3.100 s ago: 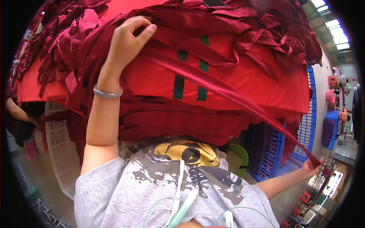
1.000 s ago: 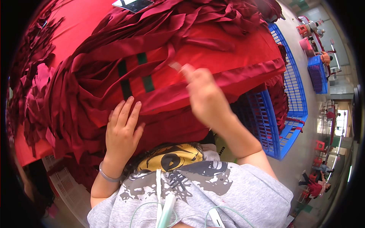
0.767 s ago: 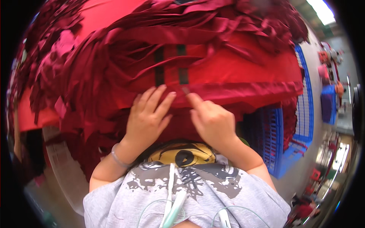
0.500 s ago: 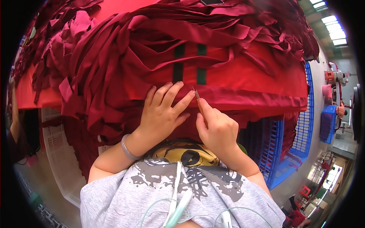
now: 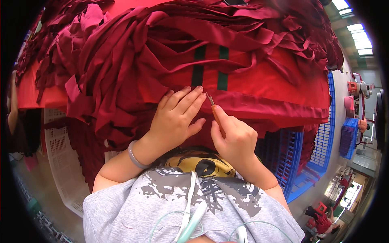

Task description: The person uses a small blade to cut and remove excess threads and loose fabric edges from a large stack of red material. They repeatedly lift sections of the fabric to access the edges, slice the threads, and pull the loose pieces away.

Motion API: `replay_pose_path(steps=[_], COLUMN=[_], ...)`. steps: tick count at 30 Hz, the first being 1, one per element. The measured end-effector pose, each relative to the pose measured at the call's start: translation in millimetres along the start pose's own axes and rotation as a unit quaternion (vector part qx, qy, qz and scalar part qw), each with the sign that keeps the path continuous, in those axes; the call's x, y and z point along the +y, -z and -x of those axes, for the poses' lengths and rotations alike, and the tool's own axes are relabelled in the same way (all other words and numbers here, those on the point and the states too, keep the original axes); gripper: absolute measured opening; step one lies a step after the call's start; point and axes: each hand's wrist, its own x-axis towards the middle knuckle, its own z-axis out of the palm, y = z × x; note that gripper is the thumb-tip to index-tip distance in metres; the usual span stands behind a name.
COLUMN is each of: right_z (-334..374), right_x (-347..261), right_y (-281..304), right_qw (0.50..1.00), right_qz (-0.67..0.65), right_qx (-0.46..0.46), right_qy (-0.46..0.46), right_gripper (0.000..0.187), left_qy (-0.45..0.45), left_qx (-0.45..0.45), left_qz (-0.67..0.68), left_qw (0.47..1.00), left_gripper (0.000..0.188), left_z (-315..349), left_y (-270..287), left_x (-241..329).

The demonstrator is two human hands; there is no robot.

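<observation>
My right hand (image 5: 237, 135) is closed round the orange handle of a seam ripper (image 5: 217, 116), whose thin metal tip points away from me. That tip touches or hovers just over a dark red fabric strip (image 5: 259, 104) along the near table edge; I cannot tell which. Just left of the tip, my left hand (image 5: 175, 113) rests flat on the fabric with its fingers stretched out and its thumb apart. Two dark green bands (image 5: 222, 69) lie on the bright red table cover (image 5: 279, 81) beyond my fingers.
A large heap of dark red fabric strips (image 5: 117, 52) covers the far and left table, some hanging over its edge. Below stand a white plastic crate (image 5: 60, 162) at left and a blue one (image 5: 293, 162) at right. Another person's arm (image 5: 14, 105) shows at far left.
My left index finger has drawn back from the seam ripper's tip and now lies close to the other fingers. The view has shifted slightly; the right hand keeps its grip.
</observation>
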Motion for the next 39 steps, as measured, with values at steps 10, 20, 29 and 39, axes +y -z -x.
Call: replay_pose_path(steps=[10, 20, 29, 39], right_z=[-13, -13, -1, -6], right_x=[4, 2, -4, 5], right_y=[-5, -16, 2, -7], right_qw=[0.997, 0.998, 0.999, 0.99], right_qz=[0.027, 0.026, 0.047, -0.06], right_qx=[0.07, 0.061, -0.006, 0.092], right_qy=[-0.013, -0.011, -0.001, -0.082], right_gripper=[0.037, 0.035, 0.037, 0.035], left_qy=[-0.008, -0.013, -0.013, -0.002], left_qx=[-0.008, -0.006, -0.005, -0.01], left_qz=[-0.021, 0.007, 0.008, 0.004], left_qw=[1.0, 1.0, 1.0, 1.0], left_gripper=[0.057, 0.057, 0.05, 0.05], left_z=[1, -1, 0, 1], left_y=[3, 4, 4, 4], left_x=[1, 0, 1, 3])
